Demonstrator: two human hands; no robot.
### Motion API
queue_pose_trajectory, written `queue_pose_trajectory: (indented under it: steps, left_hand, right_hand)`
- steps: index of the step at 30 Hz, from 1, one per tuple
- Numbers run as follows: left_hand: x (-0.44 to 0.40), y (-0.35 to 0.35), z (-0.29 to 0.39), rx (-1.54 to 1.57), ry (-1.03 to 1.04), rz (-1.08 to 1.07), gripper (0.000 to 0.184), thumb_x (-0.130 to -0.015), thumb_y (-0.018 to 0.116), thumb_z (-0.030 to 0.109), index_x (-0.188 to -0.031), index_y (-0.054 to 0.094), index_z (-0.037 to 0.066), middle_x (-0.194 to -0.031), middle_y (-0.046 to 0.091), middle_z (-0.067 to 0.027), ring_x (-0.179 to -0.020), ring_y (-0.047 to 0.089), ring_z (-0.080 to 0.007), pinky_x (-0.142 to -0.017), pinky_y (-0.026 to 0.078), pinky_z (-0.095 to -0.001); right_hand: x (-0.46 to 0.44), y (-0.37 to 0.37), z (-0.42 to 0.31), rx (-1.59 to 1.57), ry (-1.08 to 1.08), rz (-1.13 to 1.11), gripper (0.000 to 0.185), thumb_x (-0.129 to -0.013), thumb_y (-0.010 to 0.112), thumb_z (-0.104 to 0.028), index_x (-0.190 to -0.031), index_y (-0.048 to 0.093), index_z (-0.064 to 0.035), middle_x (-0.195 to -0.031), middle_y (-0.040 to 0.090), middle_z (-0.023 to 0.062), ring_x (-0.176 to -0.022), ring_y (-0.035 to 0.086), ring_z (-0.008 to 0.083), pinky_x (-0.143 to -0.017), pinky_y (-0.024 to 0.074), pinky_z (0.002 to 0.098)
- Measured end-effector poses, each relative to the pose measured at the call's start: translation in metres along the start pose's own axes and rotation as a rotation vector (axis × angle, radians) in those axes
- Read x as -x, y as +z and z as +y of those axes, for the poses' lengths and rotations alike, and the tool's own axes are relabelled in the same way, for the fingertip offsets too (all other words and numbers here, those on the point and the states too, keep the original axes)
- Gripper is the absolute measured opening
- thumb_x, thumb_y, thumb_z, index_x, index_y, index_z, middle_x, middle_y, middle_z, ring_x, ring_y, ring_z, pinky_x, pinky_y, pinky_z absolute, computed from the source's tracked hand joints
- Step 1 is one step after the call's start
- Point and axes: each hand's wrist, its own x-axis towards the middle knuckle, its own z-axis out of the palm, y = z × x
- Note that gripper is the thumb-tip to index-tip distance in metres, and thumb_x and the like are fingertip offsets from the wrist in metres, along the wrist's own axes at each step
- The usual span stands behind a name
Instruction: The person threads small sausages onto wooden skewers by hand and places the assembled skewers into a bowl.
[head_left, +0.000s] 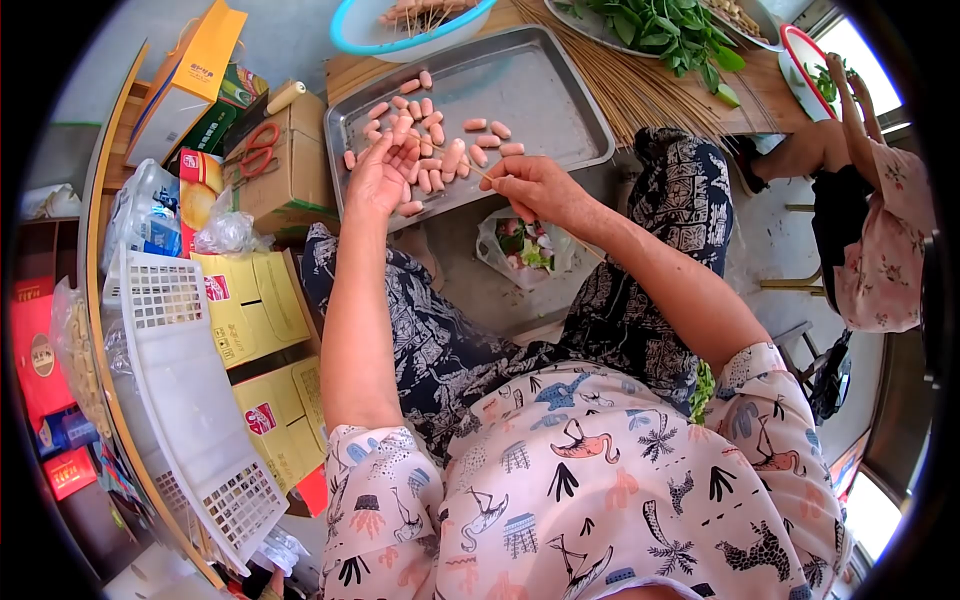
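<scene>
At the near edge of the counter (765, 85), a metal tray (550, 85) is carrying short pink sausages (426, 78), nearly all of them lying loose toward its left half. One sausage (453, 156) is showing at the front end of a thin wooden stick (477, 171); whether the point is piercing it or merely meeting it cannot be determined.

The right hand (540, 188) is grasping this stick between thumb and fingers, close behind the sausage, with the rear length trailing under the wrist. The left hand (385, 172) is hovering over the tray's near left side, palm turned upward, fingers loosely curled; whether it is gripping a sausage cannot be told from this view. Spare sticks (620, 90) are lying in a dense spread just beyond the tray's right side.

Assessment of handling: the short grip is appearing sound, since a thin stick is likely to be bowing when pushed from farther back. For good work, the point should be running along the middle of the sausage, as an off-centre line would be risking a split side. The left fingers should be steadying the sausage by its flanks, and keeping clear of the point's exit.
</scene>
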Motion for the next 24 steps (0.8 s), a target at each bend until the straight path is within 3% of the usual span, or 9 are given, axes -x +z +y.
queue_pose_trajectory:
  steps: [11,16,24]
  left_hand:
    - [0.0041,0.0048,0.0002,-0.035,-0.029,-0.051,0.015,-0.086,0.062,0.009,-0.095,0.058,-0.001,-0.086,0.063,-0.0124,-0.08,0.063,-0.0195,-0.074,0.056,-0.0305]
    - [0.0013,0.0018,-0.0005,-0.055,-0.045,-0.07,0.025,-0.084,0.065,0.01,-0.105,0.057,-0.002,-0.086,0.062,-0.0102,-0.079,0.062,-0.017,-0.074,0.055,-0.0281]
    - [0.006,0.0057,0.0018,-0.09,-0.042,-0.115,0.028,-0.082,0.067,0.009,-0.106,0.057,-0.002,-0.085,0.061,-0.0079,-0.077,0.059,-0.0148,-0.072,0.054,-0.0264]
  right_hand:
    - [-0.0003,0.0002,0.0,0.003,-0.016,-0.006,0.02,-0.093,0.047,-0.019,-0.096,0.06,-0.004,-0.05,0.042,-0.0044,-0.043,0.036,0.0031,-0.044,0.0272,0.0212]
    - [-0.0012,0.0003,0.0026,0.003,-0.027,0.004,0.02,-0.094,0.046,-0.018,-0.097,0.059,-0.0043,-0.05,0.041,-0.0043,-0.044,0.036,0.003,-0.044,0.0265,0.0212]
    - [-0.0005,0.0007,0.0024,0.024,-0.04,0.009,0.019,-0.095,0.045,-0.017,-0.097,0.059,-0.0045,-0.05,0.041,-0.0042,-0.044,0.035,0.003,-0.044,0.0266,0.021]
